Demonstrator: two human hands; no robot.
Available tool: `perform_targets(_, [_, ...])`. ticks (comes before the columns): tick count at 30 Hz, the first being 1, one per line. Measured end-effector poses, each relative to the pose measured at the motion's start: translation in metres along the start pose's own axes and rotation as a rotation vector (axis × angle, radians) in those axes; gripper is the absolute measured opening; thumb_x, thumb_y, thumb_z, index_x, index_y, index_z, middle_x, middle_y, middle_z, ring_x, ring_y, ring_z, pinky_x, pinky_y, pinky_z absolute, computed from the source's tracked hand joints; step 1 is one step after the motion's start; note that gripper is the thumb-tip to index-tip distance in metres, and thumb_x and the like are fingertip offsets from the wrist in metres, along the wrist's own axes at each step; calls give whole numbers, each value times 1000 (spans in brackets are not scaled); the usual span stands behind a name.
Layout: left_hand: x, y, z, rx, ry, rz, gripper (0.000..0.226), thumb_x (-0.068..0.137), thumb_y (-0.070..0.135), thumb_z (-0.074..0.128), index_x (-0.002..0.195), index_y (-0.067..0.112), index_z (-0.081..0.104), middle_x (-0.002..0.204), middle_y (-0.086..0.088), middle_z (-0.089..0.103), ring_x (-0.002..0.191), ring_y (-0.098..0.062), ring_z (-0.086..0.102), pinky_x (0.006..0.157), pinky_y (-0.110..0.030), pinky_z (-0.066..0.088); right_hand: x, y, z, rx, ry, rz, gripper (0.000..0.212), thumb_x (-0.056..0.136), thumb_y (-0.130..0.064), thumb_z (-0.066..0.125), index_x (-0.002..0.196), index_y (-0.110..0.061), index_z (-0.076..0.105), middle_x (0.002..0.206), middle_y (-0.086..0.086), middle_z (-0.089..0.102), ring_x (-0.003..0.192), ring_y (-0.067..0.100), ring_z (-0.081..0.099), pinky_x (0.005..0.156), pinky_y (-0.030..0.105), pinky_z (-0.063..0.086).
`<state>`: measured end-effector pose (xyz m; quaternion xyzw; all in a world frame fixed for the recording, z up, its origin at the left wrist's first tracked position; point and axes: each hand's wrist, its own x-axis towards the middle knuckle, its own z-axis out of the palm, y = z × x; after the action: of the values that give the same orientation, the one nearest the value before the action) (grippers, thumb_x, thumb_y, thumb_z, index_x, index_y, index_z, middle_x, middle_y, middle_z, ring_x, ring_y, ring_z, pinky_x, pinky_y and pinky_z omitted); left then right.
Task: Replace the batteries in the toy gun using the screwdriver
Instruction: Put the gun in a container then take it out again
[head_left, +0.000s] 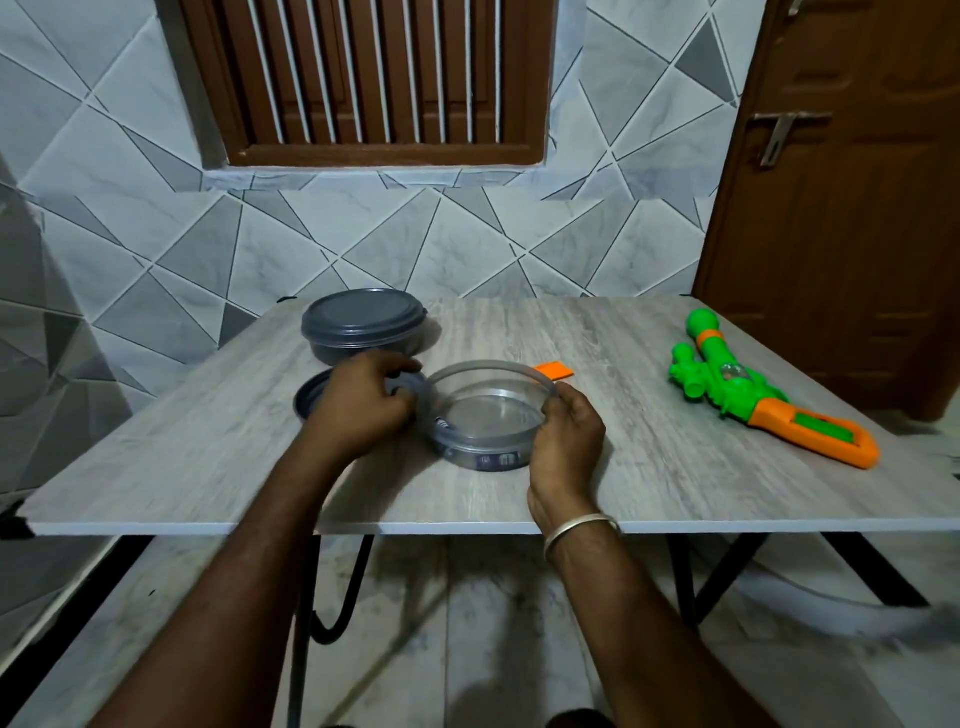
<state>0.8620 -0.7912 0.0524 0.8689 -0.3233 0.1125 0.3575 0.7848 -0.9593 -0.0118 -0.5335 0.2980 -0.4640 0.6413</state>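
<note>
In the head view, the right hand (566, 436) is clamped on the right rim of the open container (491, 415), a clear round tub standing on the worktop (623, 483). The left hand (363, 402) is at the left rim of this container, above a dark lid (310, 402) that lies flat just beside it. Its fingers are curled, but I cannot tell whether they hold the rim, the lid or something small. Behind the container, to the left, stands a closed container (363, 325). Just behind its right rim lies an orange piece (556, 371).

The toy gun (753, 395) lies on the worktop well to the right of the open container, and no hand touches it. Its long axis runs diagonally. The green muzzle end is farther from the person, and the orange grip end comes nearer and goes more to the right. So the muzzle points away, toward the wall and a little left. The right hand is the nearer one. I judge it would have to release the container and reach rightward.
</note>
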Motion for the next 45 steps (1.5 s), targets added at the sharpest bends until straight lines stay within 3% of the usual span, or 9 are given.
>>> perform_targets(4, [17, 29, 7, 143, -191, 109, 25, 92, 19, 70, 117, 14, 73, 107, -7, 74, 88, -15, 66, 77, -26, 51, -1, -1, 0, 0, -16, 29, 29, 97, -15, 46, 113, -18, 70, 108, -4, 71, 98, 14, 65, 90, 37, 57])
perform_targets(7, [24, 49, 18, 418, -450, 120, 39, 90, 44, 70, 117, 16, 72, 114, -8, 71, 96, -19, 65, 84, -32, 53, -2, -1, 0, 1, -12, 12, 28, 95, -15, 47, 110, -18, 70, 105, -4, 71, 95, 14, 66, 89, 37, 57])
perform_targets(10, [29, 68, 29, 633, -568, 55, 50, 93, 52, 63, 121, 12, 67, 122, -12, 64, 101, -25, 63, 83, -33, 50, -1, -3, 1, -28, -1, -7, 30, 97, -13, 46, 116, -13, 69, 110, 1, 70, 97, 16, 65, 87, 29, 54])
perform_targets(14, [37, 81, 36, 737, -614, 18, 53, 91, 50, 65, 125, 10, 64, 125, -11, 64, 101, -25, 62, 79, -32, 47, -2, -2, 4, -106, 30, -58, 31, 99, -12, 44, 119, -9, 67, 113, 5, 70, 102, 20, 64, 90, 29, 52])
perform_targets(19, [42, 84, 41, 780, -661, 46, 30, 93, 31, 65, 117, 12, 70, 116, -8, 70, 87, -20, 60, 75, -30, 49, -2, -1, 7, -159, 40, -91, 32, 98, -11, 43, 120, -10, 67, 115, 7, 70, 104, 22, 65, 91, 29, 52])
perform_targets(25, [44, 83, 47, 745, -711, 144, 23, 94, 17, 58, 111, 16, 74, 114, -7, 71, 99, -24, 67, 78, -32, 53, -2, -2, 5, -175, 37, -92, 33, 99, -10, 43, 122, -8, 66, 117, 7, 70, 104, 19, 64, 85, 20, 45])
perform_targets(31, [45, 80, 45, 722, -699, 205, 24, 96, 25, 62, 118, 22, 71, 123, -6, 66, 106, -24, 63, 79, -30, 47, -3, -3, 5, -184, 33, -90, 33, 99, -11, 42, 121, -8, 66, 116, 8, 70, 103, 19, 64, 84, 20, 46])
perform_targets(37, [52, 71, 37, 722, -702, 212, 27, 91, 13, 66, 114, 24, 74, 115, -4, 70, 79, -15, 57, 71, -29, 49, -3, -4, 3, -192, 28, -91, 32, 100, -13, 41, 116, -11, 68, 110, 5, 71, 97, 18, 65, 79, 21, 46])
perform_targets(45, [61, 63, 26, 845, -815, 184, 28, 87, 9, 69, 99, 34, 75, 97, 6, 63, 96, -19, 65, 83, -35, 59, -5, -3, 5, -176, 33, -87, 32, 99, -12, 41, 115, -12, 69, 109, 3, 71, 97, 16, 65, 79, 20, 46])
